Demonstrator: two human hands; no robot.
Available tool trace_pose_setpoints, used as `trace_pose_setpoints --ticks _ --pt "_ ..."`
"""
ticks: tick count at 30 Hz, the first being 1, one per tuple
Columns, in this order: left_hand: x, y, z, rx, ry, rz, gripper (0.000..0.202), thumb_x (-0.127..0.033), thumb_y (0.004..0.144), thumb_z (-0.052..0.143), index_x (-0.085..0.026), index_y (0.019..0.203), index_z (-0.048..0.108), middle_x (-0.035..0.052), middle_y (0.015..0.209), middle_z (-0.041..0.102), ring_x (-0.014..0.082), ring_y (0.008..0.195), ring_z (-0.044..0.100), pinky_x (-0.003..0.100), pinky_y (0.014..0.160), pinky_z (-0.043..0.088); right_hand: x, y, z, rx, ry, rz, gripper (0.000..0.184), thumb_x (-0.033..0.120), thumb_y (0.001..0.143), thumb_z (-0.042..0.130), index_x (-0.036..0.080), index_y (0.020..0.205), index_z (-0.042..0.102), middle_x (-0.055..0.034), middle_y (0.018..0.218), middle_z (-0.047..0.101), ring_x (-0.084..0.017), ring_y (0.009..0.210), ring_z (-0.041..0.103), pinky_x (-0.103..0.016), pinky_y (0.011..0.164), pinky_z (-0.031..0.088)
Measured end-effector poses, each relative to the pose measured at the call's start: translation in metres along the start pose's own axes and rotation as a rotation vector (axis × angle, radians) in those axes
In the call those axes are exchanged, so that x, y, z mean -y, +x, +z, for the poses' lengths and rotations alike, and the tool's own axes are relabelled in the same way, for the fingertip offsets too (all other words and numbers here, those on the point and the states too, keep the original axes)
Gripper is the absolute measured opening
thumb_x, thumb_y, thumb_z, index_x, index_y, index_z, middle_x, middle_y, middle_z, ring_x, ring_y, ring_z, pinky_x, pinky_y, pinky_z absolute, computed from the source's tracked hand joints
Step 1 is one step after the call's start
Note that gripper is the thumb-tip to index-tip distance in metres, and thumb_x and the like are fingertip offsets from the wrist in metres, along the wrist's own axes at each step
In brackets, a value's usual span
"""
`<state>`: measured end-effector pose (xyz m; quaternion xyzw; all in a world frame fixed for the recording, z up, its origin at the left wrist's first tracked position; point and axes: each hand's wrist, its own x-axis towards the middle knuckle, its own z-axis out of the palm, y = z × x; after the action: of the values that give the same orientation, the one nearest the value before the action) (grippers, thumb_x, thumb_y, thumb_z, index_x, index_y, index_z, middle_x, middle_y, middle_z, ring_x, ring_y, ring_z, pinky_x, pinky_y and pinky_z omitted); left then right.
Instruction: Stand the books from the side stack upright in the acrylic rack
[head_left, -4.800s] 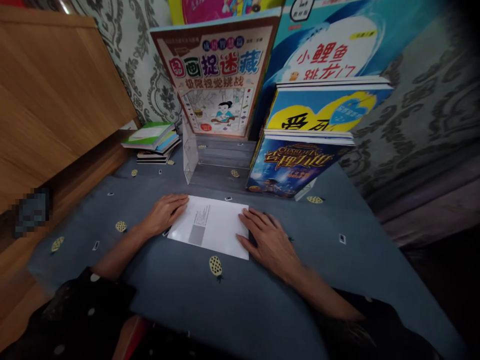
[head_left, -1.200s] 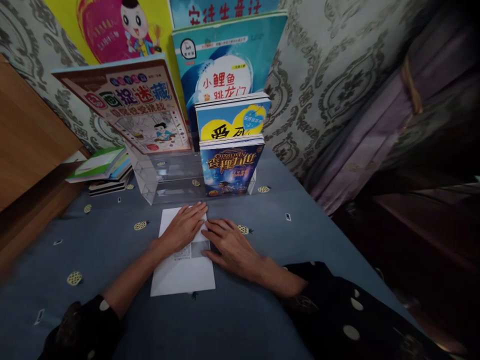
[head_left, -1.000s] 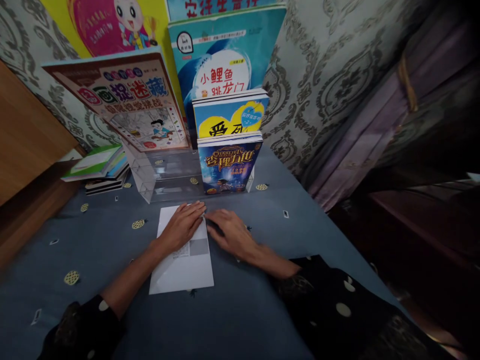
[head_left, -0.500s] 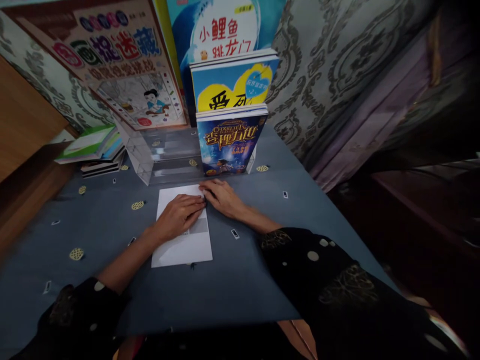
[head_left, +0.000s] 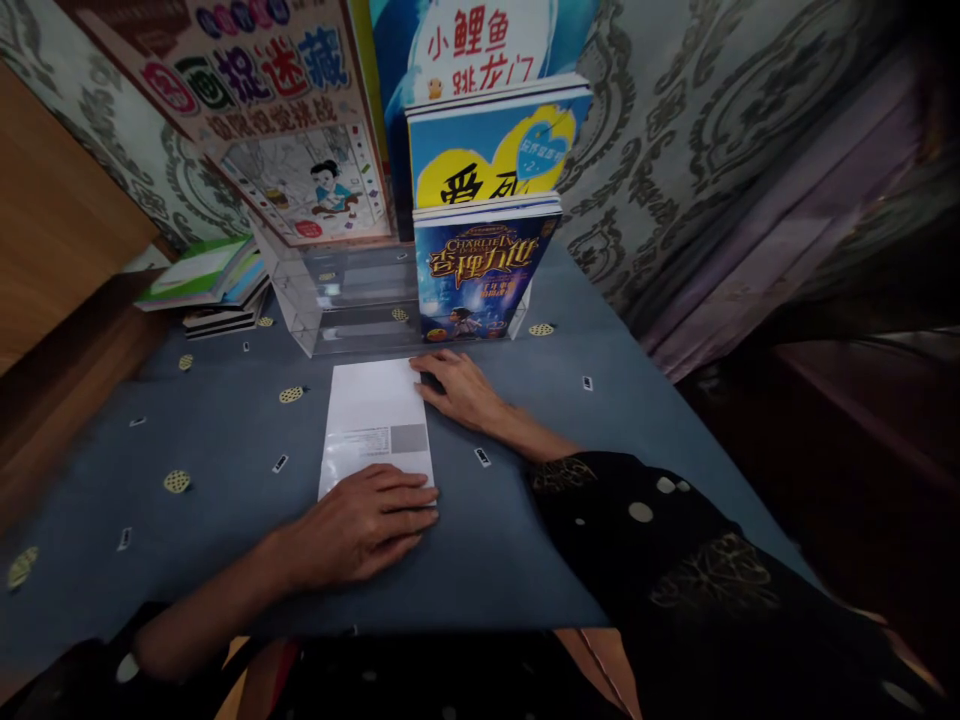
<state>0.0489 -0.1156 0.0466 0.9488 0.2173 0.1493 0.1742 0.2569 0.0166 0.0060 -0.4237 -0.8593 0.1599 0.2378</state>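
Observation:
A white folded paper (head_left: 375,412) with a small printed label lies lengthwise on the blue-grey tablecloth (head_left: 225,440). My left hand (head_left: 360,525) lies flat, fingers stretched out, on the paper's near end. My right hand (head_left: 459,388) rests with fingers extended at the paper's far right corner, touching its edge. Neither hand holds anything. Just beyond the paper stands a clear acrylic book stand (head_left: 337,300).
Picture books lean in the stand: a dark blue one (head_left: 480,270) in front, a blue-yellow one (head_left: 495,145) behind, a large one (head_left: 277,110) at the left. A stack of thin books (head_left: 206,285) lies far left beside a wooden board (head_left: 52,220). A curtain (head_left: 757,200) hangs at the right.
My left hand has slid from the paper's far end down to its near end, uncovering the label. My right hand stays at the far right corner. The camera has tilted slightly.

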Motion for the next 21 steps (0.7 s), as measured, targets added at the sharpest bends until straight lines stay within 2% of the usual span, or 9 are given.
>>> trace_pose_setpoints --ticks 3,6,9,12,16,21 --pt "0.017 -0.002 -0.008 -0.033 -0.097 -0.098 0.032 -0.022 0.100 0.048 -0.021 0.128 0.064 0.0073 0.126 0.070 0.0203 0.117 0.065 0.038 0.103 0.053 0.000 0.000 0.000 0.001 -0.021 -0.002 0.037 0.020 0.092 0.059 0.014 0.129 0.061 -0.0156 0.127 0.067 -0.028 0.121 0.057 -0.046 0.102 0.041" --pt "0.060 -0.005 -0.018 -0.138 -0.004 -0.245 0.034 -0.025 0.100 0.045 -0.021 0.129 0.063 0.0089 0.125 0.070 0.0218 0.117 0.065 0.043 0.103 0.052 0.001 -0.002 0.001 0.001 -0.059 -0.020 0.037 0.022 0.092 0.059 0.015 0.129 0.062 -0.0154 0.128 0.066 -0.029 0.122 0.056 -0.047 0.102 0.041" --pt "0.110 -0.007 -0.027 -0.233 0.142 -0.442 0.041 -0.026 0.098 0.042 -0.014 0.131 0.062 0.0141 0.132 0.065 0.0278 0.123 0.061 0.050 0.106 0.048 0.003 -0.004 0.000 0.006 -0.111 -0.069 0.035 0.023 0.093 0.058 0.015 0.126 0.064 -0.0144 0.125 0.069 -0.030 0.125 0.054 -0.048 0.103 0.040" --pt "0.142 -0.009 -0.033 -0.282 0.104 -0.509 0.042 -0.025 0.096 0.038 -0.017 0.127 0.066 0.0095 0.130 0.068 0.0257 0.123 0.062 0.047 0.108 0.046 0.009 -0.002 -0.001 0.031 -0.182 -0.129 0.032 0.025 0.094 0.058 0.015 0.123 0.066 -0.0143 0.128 0.068 -0.031 0.129 0.051 -0.049 0.105 0.038" --pt "0.154 -0.011 -0.032 -0.351 0.012 -0.520 0.043 -0.025 0.095 0.038 -0.018 0.128 0.066 0.0069 0.130 0.068 0.0234 0.121 0.064 0.041 0.105 0.049 0.028 0.011 0.005 0.092 -0.226 -0.182 0.032 0.027 0.097 0.055 0.013 0.124 0.066 -0.0168 0.132 0.063 -0.031 0.130 0.049 -0.049 0.105 0.037" --pt "0.153 -0.013 -0.027 -0.365 0.018 -0.485 0.045 -0.020 0.092 0.038 -0.016 0.128 0.065 0.0069 0.128 0.069 0.0215 0.120 0.064 0.039 0.105 0.049 0.068 0.026 0.030 0.154 -0.171 -0.290 0.034 0.029 0.098 0.055 0.014 0.127 0.064 -0.0173 0.137 0.060 -0.030 0.133 0.048 -0.048 0.109 0.037"
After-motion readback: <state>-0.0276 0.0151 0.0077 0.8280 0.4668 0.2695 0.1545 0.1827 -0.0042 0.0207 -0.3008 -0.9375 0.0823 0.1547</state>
